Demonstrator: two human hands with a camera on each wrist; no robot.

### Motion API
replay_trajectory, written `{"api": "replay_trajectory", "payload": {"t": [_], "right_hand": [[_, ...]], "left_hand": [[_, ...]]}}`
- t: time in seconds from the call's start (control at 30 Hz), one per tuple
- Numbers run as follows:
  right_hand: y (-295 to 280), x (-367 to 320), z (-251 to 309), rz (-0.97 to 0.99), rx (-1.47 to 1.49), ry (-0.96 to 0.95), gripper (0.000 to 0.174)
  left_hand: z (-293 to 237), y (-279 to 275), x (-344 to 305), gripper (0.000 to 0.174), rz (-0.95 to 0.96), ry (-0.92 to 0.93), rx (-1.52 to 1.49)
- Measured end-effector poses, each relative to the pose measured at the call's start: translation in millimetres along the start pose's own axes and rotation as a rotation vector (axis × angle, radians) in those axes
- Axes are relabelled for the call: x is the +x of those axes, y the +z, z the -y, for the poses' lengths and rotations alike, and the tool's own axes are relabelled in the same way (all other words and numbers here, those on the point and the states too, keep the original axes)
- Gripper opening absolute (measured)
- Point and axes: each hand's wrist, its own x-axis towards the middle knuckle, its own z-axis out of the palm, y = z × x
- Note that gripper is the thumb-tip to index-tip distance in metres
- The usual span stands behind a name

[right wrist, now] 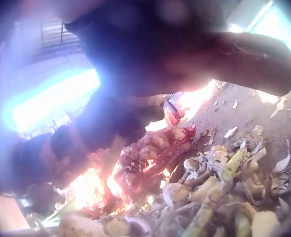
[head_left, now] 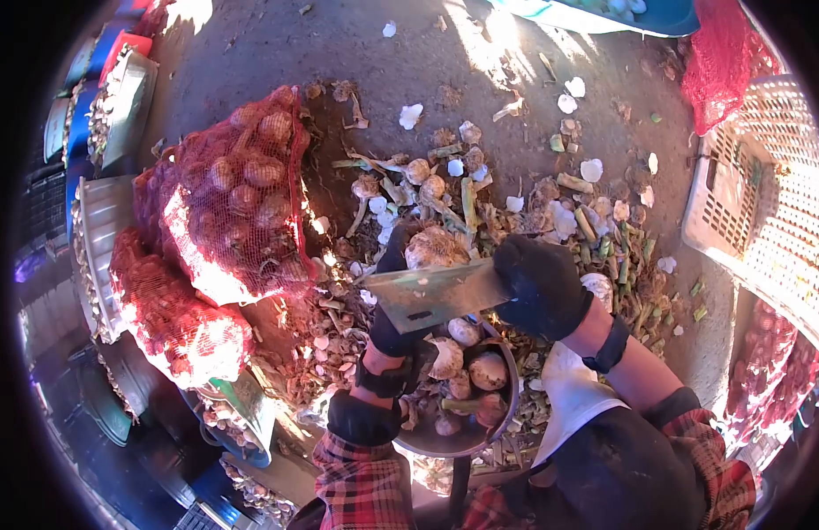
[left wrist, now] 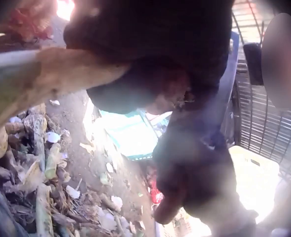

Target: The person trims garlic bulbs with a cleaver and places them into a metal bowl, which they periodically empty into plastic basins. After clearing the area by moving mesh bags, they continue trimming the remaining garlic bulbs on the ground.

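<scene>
Head view: the fingers of your right hand (head_left: 543, 287) gripped a broad knife (head_left: 458, 296), its blade reaching across your left hand (head_left: 393, 336). Left fingers looked curled round a garlic bulb (head_left: 436, 246), which showed just beyond the blade, likely held up there to give the edge a clear approach; contact, couldn't tell. The round tub (head_left: 514, 393) of bulbs sat close to your body, under your wrists, probably for a short reach. Mesh sack (head_left: 241, 190) stood off left, pale crate (head_left: 785, 199) right, presumably leaving you elbow room.

Left wrist view: a thick stem (left wrist: 61, 79) jutted from your left fingers, apparently clasped as a grip to steady the bulb. Finger detail was lost in the dark.

Right wrist view: your right fingers were blurred, a rounded brownish end (right wrist: 256, 59) poking out; handle or finger, couldn't tell. Blade not discernible.
</scene>
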Motion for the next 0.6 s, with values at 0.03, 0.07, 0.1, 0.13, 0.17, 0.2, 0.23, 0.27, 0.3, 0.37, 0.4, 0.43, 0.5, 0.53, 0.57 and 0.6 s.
{"api": "replay_trajectory", "payload": {"t": [0.03, 0.07, 0.1, 0.13, 0.17, 0.2, 0.23, 0.27, 0.3, 0.37, 0.4, 0.43, 0.5, 0.53, 0.57, 0.6], "right_hand": [[1.8, -0.5, -5.1, 0.021, -0.009, 0.004, 0.034], [4.5, -2.9, -10.3, 0.023, -0.007, 0.007, 0.034], [7.7, -5.5, -16.0, 0.015, 0.001, -0.031, 0.037], [11.0, -6.9, -21.7, 0.004, 0.005, -0.072, 0.040], [16.8, -9.1, -26.3, 0.006, 0.005, -0.069, 0.040], [21.7, -10.0, -28.7, 0.004, 0.024, -0.076, 0.042], [23.5, -10.7, -32.0, -0.001, 0.039, -0.083, 0.045], [24.2, -12.1, -34.8, -0.003, 0.036, -0.079, 0.045], [24.8, -12.9, -33.7, 0.007, 0.049, -0.096, 0.044], [26.4, -13.5, -31.9, 0.024, 0.063, -0.117, 0.043], [27.7, -12.6, -32.3, -0.014, 0.083, -0.149, 0.041], [29.9, -12.8, -33.3, -0.051, 0.104, -0.181, 0.038], [47.8, -23.8, -96.4, -0.105, -0.060, -0.037, 0.032], [58.0, -33.7, -113.7, -0.158, -0.213, 0.118, 0.027], [41.5, -34.1, -98.6, -0.135, -0.171, 0.238, 0.022], [16.2, -29.5, -78.1, -0.115, -0.138, 0.351, 0.018]], "left_hand": [[-0.7, 2.4, 2.8, 0.054, 0.019, 0.025, 0.026], [-2.9, 2.7, 5.9, 0.052, 0.065, 0.085, 0.107], [-6.1, 3.1, 11.6, 0.055, 0.189, 0.276, 0.402], [-14.8, 5.7, 19.5, 0.057, 0.262, 0.505, 0.667], [-26.4, 9.1, 23.3, 0.066, 0.293, 0.628, 0.790], [-26.2, 13.8, 18.8, 0.054, 0.231, 0.482, 0.685], [-25.9, 18.6, 14.3, 0.043, 0.156, 0.343, 0.560], [-25.7, 23.3, 10.4, 0.033, 0.069, 0.221, 0.428], [-22.0, 18.1, 7.3, 0.038, 0.127, 0.046, 0.394], [-16.6, 16.5, -3.3, 0.045, 0.178, -0.130, 0.355], [-15.0, 17.4, -9.2, 0.057, 0.145, -0.096, 0.368], [-21.0, 19.3, -10.3, 0.064, 0.127, -0.080, 0.374], [-50.9, 24.0, -5.7, 0.073, 0.177, -0.031, 0.290], [-65.9, 21.3, -6.5, 0.074, 0.249, -0.012, 0.204], [-54.3, 14.5, -15.6, 0.057, 0.177, 0.035, 0.357], [-54.0, 13.5, -12.3, 0.051, 0.130, 0.018, 0.342]]}}
